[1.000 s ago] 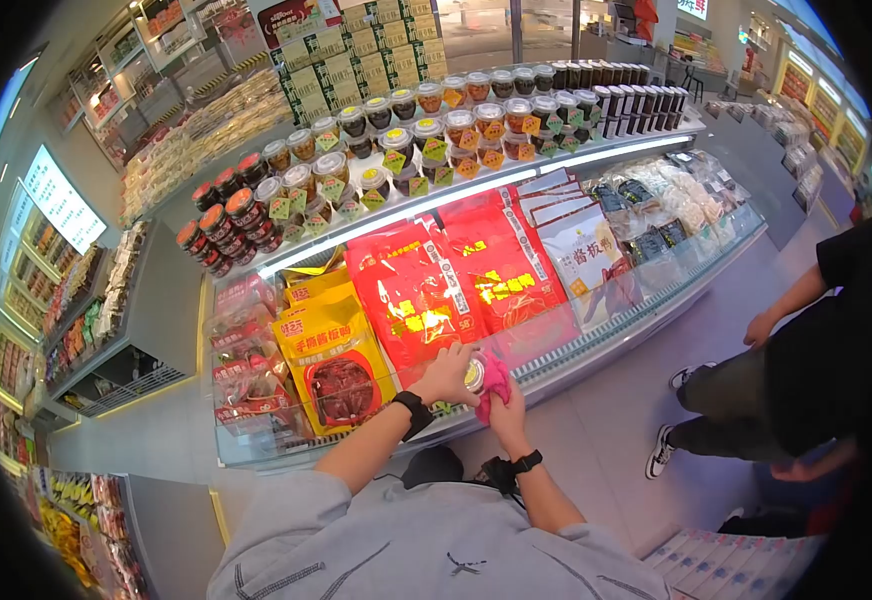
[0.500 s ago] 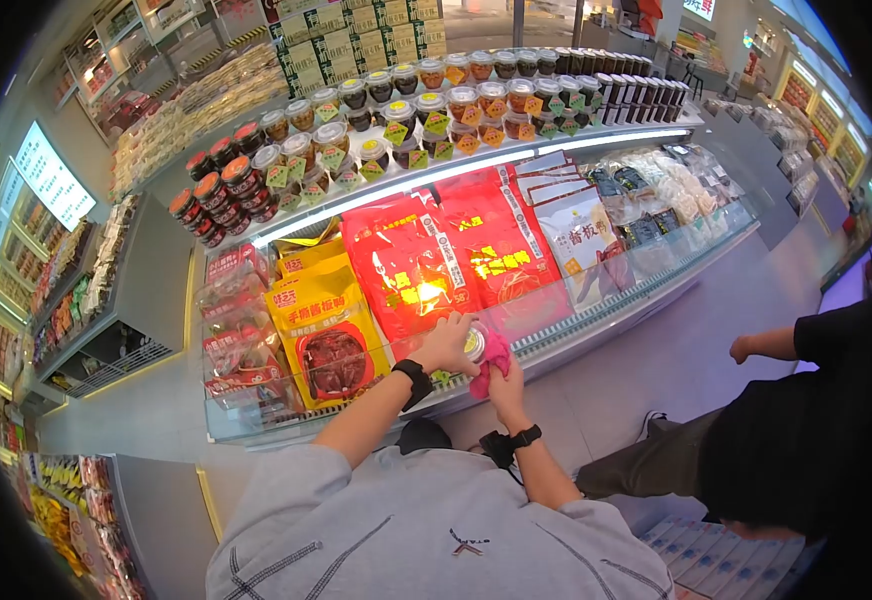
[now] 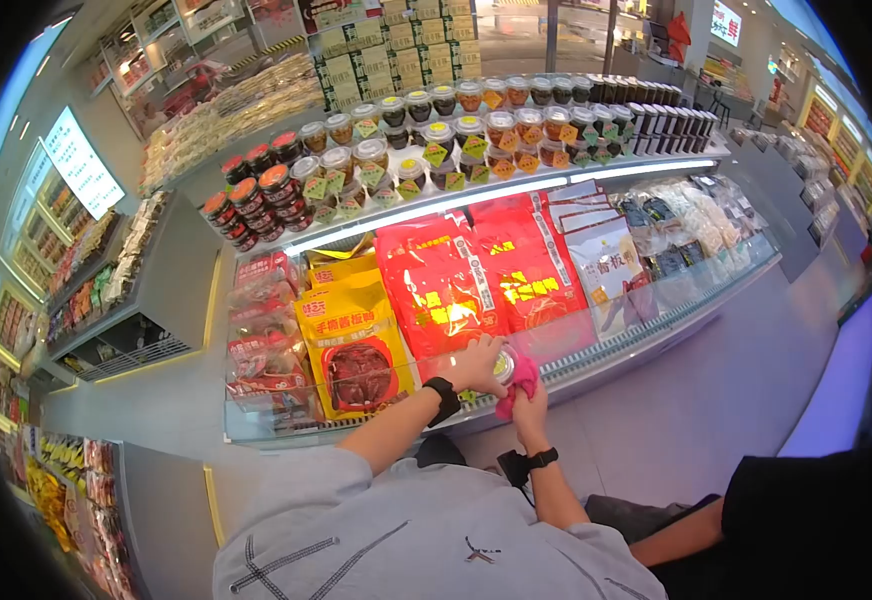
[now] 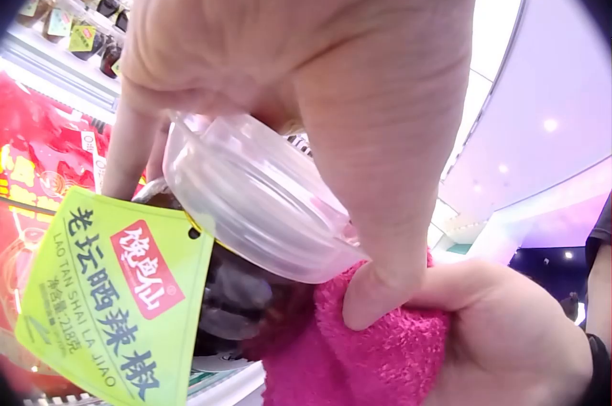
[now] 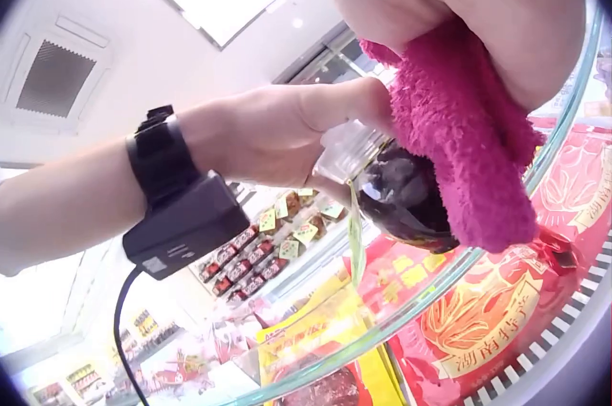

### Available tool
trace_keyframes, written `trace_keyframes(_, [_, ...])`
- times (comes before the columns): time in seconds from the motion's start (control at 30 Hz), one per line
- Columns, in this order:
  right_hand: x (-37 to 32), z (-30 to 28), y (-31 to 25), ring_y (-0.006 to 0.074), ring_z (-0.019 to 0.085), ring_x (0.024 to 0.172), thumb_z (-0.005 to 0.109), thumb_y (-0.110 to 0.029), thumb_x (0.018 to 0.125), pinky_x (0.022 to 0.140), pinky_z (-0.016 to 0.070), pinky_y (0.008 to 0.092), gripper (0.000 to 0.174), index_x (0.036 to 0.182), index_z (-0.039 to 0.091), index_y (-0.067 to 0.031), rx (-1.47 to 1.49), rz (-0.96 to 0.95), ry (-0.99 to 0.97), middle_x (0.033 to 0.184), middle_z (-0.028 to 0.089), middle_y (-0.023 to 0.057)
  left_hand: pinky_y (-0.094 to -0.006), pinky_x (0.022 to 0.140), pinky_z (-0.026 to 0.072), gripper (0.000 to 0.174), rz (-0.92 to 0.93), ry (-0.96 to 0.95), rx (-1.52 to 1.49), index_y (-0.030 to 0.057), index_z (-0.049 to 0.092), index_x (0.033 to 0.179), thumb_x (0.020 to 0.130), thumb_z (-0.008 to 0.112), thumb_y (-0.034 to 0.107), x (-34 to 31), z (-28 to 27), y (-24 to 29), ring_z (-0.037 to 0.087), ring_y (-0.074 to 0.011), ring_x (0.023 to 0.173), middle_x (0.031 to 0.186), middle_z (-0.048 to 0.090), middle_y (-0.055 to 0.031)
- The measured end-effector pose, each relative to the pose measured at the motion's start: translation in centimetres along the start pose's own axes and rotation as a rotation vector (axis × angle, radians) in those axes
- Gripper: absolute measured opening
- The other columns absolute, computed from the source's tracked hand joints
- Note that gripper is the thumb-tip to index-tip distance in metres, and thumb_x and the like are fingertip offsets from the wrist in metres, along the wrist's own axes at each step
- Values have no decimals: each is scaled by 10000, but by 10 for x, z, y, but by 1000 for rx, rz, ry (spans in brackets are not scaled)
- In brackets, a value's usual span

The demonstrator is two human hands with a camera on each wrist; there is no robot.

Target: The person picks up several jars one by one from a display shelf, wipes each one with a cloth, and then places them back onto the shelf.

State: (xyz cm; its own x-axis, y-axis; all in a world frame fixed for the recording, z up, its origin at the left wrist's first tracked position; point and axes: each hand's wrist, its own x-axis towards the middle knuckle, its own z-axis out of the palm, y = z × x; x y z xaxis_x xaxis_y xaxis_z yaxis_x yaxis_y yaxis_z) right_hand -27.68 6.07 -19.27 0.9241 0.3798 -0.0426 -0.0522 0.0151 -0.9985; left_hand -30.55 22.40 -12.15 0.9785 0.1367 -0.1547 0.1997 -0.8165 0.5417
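Grey short-sleeved shirt with dark marks — black strapped device on each wrist, one cabled

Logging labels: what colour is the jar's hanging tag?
The tag is yellow-green with a red patch, clearest in left wrist view.

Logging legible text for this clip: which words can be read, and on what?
"老坛晒辣椒", "LAO TAN SHAI LA JIAO": green tag on the held jar.
"手撕酱板鸭": yellow bag.
"酱板鸭": white bag.
Red bags, shelf tags: too blurred to read.
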Motion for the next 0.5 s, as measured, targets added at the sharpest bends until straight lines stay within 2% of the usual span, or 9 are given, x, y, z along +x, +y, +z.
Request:
trace_keyframes(0.03, [14,5,14,164,600,934,490,3,918,836,477,311,258,1166,560,13,104,95,-16,1015,638,83,-498,930,457,1009,20,28,40,52,373,1354,519,823,397,2,9,-9,475,-432,1132,1223,467,-227])
trace_keyframes(0.07, [12,10,-4,157,597,967,465,3,936,851,476,304,271,1194,546,9,183,89,-11,1069,630,75,-483,927,462,1020,-12,30,24,49,369,1354,507,827,384,-2,3,-1,484,-423,1118,1211,471,-230])
trace_keyframes(0.1, [17,10,5,148,583,1003,457,-9,950,860,467,291,291,1232,530,-2,196,65,-7,1126,616,69,-470,925,465,1016,-12,45,31,52,370,1349,503,828,379,-3,3,0,487,-418,1107,1198,474,-225])
trace_keyframes(0.17, [22,5,24,137,568,1023,467,-14,951,864,462,284,320,1267,515,-12,201,104,-18,1149,608,67,-465,931,461,1019,-6,61,9,53,373,1350,498,830,376,-5,1,3,487,-424,1100,1191,474,-230])
trace_keyframes(0.27, [21,-2,43,123,567,963,461,-25,956,823,469,269,362,1315,502,-46,236,171,-58,1113,604,44,-495,905,469,997,2,85,-12,77,379,1348,508,828,370,-8,0,4,488,-412,1112,1202,468,-214])
trace_keyframes(0.37, [10,5,19,146,563,994,496,-20,939,853,458,298,328,1267,519,-17,209,141,-3,1118,618,79,-476,940,445,1005,14,106,-64,54,382,1339,494,829,363,-6,4,-2,482,-438,1089,1188,470,-241])
trace_keyframes(0.5, [9,12,-2,166,574,971,527,-32,916,854,453,306,327,1241,528,1,5,0,-37,1075,628,104,-485,931,441,967,-43,157,-138,69,394,1320,506,824,367,-8,6,-14,487,-424,1092,1197,470,-227])
